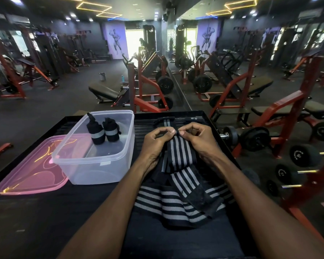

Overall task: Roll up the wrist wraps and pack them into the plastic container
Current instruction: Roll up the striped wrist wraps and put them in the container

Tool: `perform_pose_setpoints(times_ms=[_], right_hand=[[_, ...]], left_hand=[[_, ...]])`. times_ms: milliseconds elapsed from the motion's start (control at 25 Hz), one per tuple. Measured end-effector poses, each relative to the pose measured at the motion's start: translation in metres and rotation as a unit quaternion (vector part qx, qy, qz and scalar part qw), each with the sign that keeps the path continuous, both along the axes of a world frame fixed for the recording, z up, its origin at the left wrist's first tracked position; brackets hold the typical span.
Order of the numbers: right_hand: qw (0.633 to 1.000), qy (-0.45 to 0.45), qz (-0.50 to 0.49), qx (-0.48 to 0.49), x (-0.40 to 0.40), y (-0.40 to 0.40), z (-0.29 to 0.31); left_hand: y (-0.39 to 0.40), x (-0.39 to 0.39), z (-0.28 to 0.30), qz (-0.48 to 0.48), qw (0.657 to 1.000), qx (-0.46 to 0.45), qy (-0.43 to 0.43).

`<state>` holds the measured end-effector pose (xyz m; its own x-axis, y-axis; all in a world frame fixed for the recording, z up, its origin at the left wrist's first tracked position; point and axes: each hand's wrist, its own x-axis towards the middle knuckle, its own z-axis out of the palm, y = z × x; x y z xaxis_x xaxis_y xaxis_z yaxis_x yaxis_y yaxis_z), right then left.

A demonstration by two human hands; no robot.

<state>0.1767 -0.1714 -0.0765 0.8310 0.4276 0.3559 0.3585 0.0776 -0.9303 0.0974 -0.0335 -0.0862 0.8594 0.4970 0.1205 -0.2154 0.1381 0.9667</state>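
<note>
Head view, only one we have. Both hands sit centre frame. Left hand [155, 141] and right hand [198, 139] each pinch the far end of a striped wrist wrap [180, 156], thumbs and forefingers closed tight on the edge, other fingers curled under. We read this as the start of the roll: the first tight turn being formed.

The rest of that wrap runs down toward the lower centre and lies in a loose pile [176, 204] between the forearms, folded over itself. We can't tell if the pile is one wrap or more. Another wrap [164, 120] lies flat just beyond the hands on the black table [45, 212].

The plastic container [94, 161] sits left of centre, open, with two rolled wraps [103, 131] standing upright at its far end, touching each other. Pink lid [32, 169] lies at lower left, partly under the container.

Risks from here:
- The first turn starts crooked, so the roll cones out and won't stand next to the others.
- The tail is folded and crossed in the pile; it could snag or twist as it feeds in.
- A loose pinch lets the core spring open, since the fabric looks elastic.
- The pile is near the table's right edge, so a tug could drag it off.
</note>
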Motion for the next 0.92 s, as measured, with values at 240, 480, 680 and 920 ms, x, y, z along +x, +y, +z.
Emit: perform_pose_setpoints(times_ms=[240, 480, 680, 920], right_hand=[[0.999, 0.029, 0.016, -0.031, 0.0022, 0.0022, -0.0047], [0.999, 0.004, 0.024, -0.040, 0.0013, 0.0009, -0.0044], [1.000, 0.016, 0.010, 0.010, -0.0013, -0.0015, -0.0025], [0.998, 0.041, 0.033, 0.020, -0.0047, 0.0022, -0.0048]], left_hand=[[0.0027, 0.0020, -0.0035, 0.062, 0.993, 0.091, 0.041], [-0.0012, 0.0012, -0.0016, 0.077, 0.991, 0.102, 0.046], [-0.0010, 0.0031, -0.0059, 0.029, 0.998, -0.038, 0.048], [-0.0009, 0.0032, -0.0066, 0.046, 0.999, 0.017, 0.016]])
